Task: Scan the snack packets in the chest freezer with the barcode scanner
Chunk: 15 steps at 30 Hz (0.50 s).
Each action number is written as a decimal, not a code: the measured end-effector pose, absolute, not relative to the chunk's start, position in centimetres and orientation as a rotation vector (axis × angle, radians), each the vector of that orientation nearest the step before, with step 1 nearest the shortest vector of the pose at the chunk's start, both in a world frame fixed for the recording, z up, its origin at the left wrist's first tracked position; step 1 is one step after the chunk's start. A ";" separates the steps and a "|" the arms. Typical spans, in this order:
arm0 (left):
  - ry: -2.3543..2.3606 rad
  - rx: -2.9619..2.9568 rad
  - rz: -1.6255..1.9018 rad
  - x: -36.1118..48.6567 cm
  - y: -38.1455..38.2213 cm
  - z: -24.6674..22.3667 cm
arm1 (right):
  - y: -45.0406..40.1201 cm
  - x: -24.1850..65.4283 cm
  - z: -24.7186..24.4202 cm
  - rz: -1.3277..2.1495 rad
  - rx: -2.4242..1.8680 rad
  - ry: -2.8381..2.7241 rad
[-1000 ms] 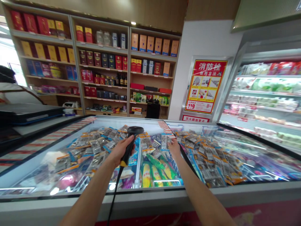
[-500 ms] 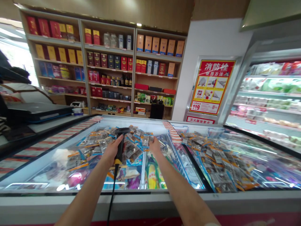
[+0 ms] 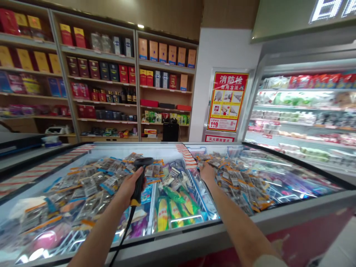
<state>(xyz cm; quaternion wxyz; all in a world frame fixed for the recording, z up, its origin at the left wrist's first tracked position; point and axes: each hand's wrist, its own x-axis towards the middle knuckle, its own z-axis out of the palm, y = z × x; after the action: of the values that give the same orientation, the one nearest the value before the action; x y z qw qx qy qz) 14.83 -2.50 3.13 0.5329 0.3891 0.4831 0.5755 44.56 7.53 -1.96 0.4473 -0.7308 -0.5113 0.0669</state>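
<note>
My left hand is wrapped round the grip of a black barcode scanner with a yellow band and a cable hanging down. Beneath it, small clear packets with orange and blue edges are spread over the freezer's glass top. My right hand reaches to the near left edge of a second pile of such packets. Its fingers are bent at the packets, and what they hold, if anything, is too small to make out.
The chest freezer shows yellow and green bags under its glass. Shelves of boxes stand behind, a lit fridge at the right, a dark counter item at the left.
My right hand has moved right, from the left pile to the right pile. The view has turned right. More packets lie on the left pile's near side. The scanner stays in my left hand.
</note>
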 end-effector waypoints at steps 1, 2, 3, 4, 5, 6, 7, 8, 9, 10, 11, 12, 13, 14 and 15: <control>1.148 0.938 1.363 15.0 -2.4 3.1 | 7.8 45.3 -2.0 0.160 -1.852 -1.254; 1.147 0.949 1.357 15.2 -2.4 3.0 | 8.2 45.6 -2.0 0.157 -1.889 -1.244; 1.148 0.960 1.354 15.3 -2.3 3.0 | 8.6 45.8 -2.1 0.156 -1.919 -1.235; 1.150 0.971 1.355 15.4 -2.3 2.9 | 9.1 45.8 -2.0 0.154 -1.941 -1.227; 1.150 0.982 1.353 15.5 -2.3 3.0 | 9.5 45.7 -2.0 0.154 -1.957 -1.217; 1.149 0.995 1.351 15.5 -2.3 3.0 | 9.9 45.6 -1.9 0.155 -1.965 -1.206; 1.149 1.011 1.344 15.5 -2.3 3.0 | 10.2 45.5 -1.9 0.159 -1.965 -1.193; 1.148 1.026 1.336 15.5 -2.3 3.1 | 10.4 45.4 -1.8 0.168 -1.958 -1.178; 1.149 1.036 1.330 15.5 -2.3 3.1 | 10.5 45.5 -1.8 0.179 -1.943 -1.161; 1.152 1.043 1.326 15.5 -2.3 3.1 | 10.6 45.6 -1.8 0.192 -1.920 -1.141; 1.157 1.045 1.321 15.6 -2.4 3.2 | 10.5 45.8 -1.9 0.207 -1.887 -1.119; 1.160 1.047 1.318 15.6 -2.4 3.3 | 10.4 46.1 -2.0 0.224 -1.846 -1.094; 1.156 1.049 1.313 15.8 -2.5 3.4 | 10.3 46.3 -2.1 0.245 -1.795 -1.069; 1.144 1.050 1.309 15.9 -2.6 3.5 | 10.1 46.5 -2.3 0.270 -1.733 -1.045; 1.126 1.052 1.302 16.1 -2.8 3.6 | 9.9 46.6 -2.5 0.301 -1.658 -1.026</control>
<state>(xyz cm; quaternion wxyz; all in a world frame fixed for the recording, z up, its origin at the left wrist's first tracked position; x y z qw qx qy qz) 16.14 -2.81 3.63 0.5329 0.4412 0.4724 0.5461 46.64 9.91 -2.50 0.5517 -0.7010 -0.4336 0.1274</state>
